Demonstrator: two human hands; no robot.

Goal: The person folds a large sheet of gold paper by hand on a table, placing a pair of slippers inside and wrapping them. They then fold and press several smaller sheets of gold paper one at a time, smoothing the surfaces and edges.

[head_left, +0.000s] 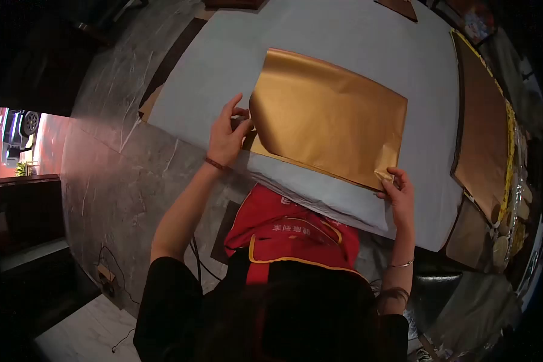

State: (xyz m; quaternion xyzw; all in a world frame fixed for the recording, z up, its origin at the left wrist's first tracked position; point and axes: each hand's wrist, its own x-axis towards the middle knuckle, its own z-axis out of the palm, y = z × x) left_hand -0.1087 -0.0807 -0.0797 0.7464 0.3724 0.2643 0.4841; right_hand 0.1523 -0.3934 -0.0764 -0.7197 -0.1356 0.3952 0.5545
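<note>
A gold sheet (332, 114), paper or foil-like, lies on the pale grey table cover. Its lower left corner is lifted and curved, and a lower gold layer (257, 146) shows beneath. At that left edge my left hand (226, 136) pinches the sheet between thumb and fingers, the index finger pointing up. My right hand (399, 196) grips the lower right corner, where the sheet is creased and bunched. Some fingertips of both hands are hidden by the sheet.
The grey-covered table (205, 78) spreads around the sheet. Brown boards (482, 133) with yellow edging stand at the right. A red apron (292, 232) hangs against the table's front edge. Dark cables (198, 256) run on the floor at left.
</note>
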